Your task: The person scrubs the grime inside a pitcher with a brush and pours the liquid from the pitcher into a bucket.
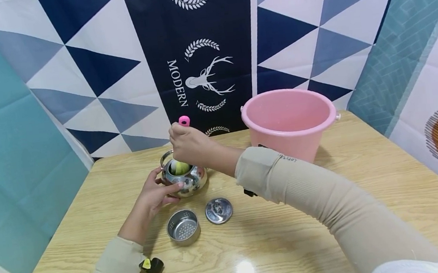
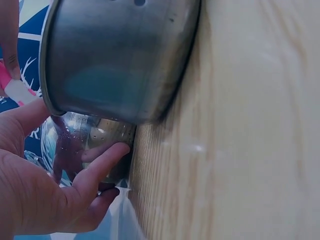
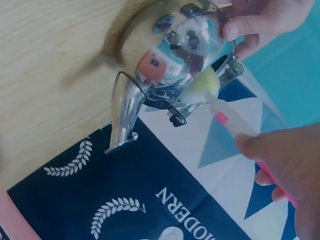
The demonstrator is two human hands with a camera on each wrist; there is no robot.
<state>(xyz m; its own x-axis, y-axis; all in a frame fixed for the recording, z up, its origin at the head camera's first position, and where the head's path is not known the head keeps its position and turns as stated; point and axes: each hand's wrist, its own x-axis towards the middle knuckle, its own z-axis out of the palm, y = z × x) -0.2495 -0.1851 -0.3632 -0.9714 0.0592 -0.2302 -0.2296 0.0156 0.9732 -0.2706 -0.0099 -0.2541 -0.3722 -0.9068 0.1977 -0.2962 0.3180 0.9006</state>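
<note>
A shiny steel teapot (image 1: 193,184) sits on the table, lid off, its loop handle at the rim. My left hand (image 1: 153,193) grips the side of its body, thumb and fingers spread round it, as the left wrist view shows with the hand (image 2: 55,195) at the wet steel. In my right hand (image 1: 191,146) is a sponge brush (image 3: 239,120) with a white and pink handle. Its yellow and white sponge head (image 1: 181,168) is in the teapot's mouth; the lower end is hidden inside. The spout (image 3: 125,115) points away from the left hand.
In front of the teapot stand a perforated steel strainer basket (image 1: 183,229) and a round steel lid (image 1: 219,211). A pink bucket (image 1: 289,140) is at the back right, near the patterned cloth wall (image 1: 107,68). The strainer stands close to the left wrist.
</note>
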